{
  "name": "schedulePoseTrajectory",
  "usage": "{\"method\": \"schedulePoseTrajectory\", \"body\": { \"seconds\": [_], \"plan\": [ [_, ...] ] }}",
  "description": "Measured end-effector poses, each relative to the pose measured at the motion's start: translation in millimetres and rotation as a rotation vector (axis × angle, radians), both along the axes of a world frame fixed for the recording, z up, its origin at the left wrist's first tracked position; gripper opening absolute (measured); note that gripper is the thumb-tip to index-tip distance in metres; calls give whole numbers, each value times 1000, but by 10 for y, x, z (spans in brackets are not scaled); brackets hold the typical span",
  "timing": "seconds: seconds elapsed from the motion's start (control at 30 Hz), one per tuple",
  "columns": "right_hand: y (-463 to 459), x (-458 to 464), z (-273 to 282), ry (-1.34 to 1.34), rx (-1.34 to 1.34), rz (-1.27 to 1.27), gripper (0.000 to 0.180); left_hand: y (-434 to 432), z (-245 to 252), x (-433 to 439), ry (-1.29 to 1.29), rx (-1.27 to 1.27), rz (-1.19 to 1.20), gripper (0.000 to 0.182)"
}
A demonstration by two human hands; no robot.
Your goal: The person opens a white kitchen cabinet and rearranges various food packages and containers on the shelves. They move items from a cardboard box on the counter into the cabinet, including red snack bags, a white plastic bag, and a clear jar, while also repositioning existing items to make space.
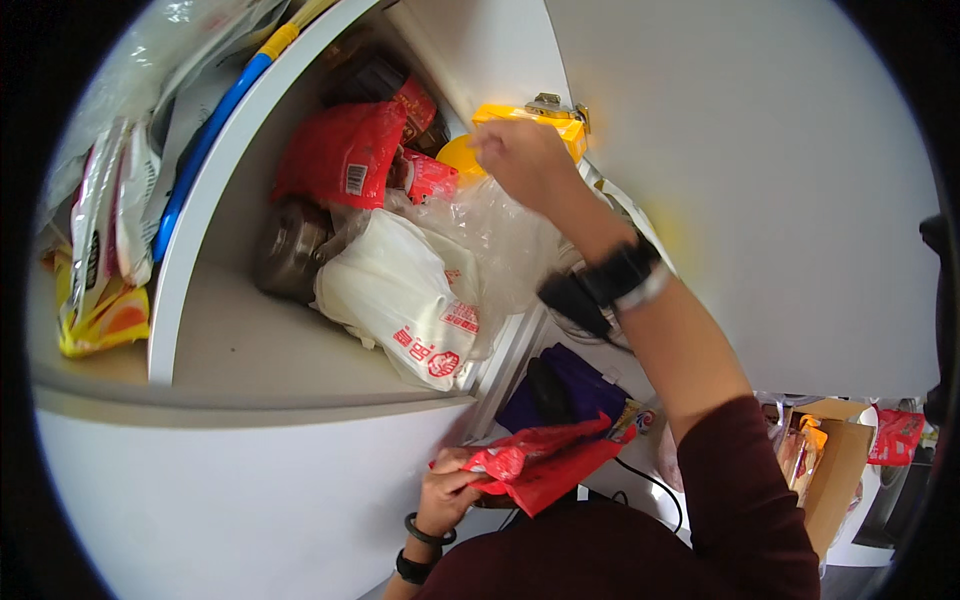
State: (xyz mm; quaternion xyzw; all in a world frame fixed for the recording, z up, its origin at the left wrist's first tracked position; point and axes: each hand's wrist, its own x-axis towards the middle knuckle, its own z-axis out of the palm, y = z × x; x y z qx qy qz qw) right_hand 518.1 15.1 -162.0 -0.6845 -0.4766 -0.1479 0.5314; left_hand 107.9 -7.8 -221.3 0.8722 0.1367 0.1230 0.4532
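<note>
My left hand (446, 491), with a dark bangle and a black band at the wrist, grips a crumpled red plastic bag (555, 465). My right hand (525, 161) reaches to the cabinet opening, fingers curled, in front of a yellow box (566, 135) and a round yellow thing (459, 156); whether it holds anything is hidden. Left of it lie a pink-red packet (431, 178) and a full red bag (337, 154) with a barcode. A white plastic bag with red print (405, 292) and a clear plastic bag (495, 232) lie below, beside a metal pot (292, 251).
A cabinet panel edge (202, 217) separates a side with packets and a blue-handled brush (217, 120). The open cabinet door (787, 187) stands at the right. Beneath my right arm lie a purple cloth item (585, 382) and a black cable (652, 487). A cardboard box (840, 465) stands lower right.
</note>
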Motion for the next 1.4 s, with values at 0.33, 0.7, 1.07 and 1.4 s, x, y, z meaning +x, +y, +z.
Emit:
{"method": "schedulePoseTrajectory", "body": {
  "seconds": [0.33, 0.7, 1.07, 1.4],
  "plan": [
    [1939, 1348, -1711, 244, -618, 53, 39, 135, -465, -10, 75, -222, 1, 19],
    [1660, 865, -1200, 1130, -356, -131, 50, 302, -508, 95, 120, -221, -110, 25],
    [1584, 372, -863, 595, -10, -274, 35, 290, -499, 118, 148, -235, -123, 25],
    [1229, 376, 441, 905, 693, 401, 20, 302, -655, 31, 165, -275, -144, 28]
  ]
}}
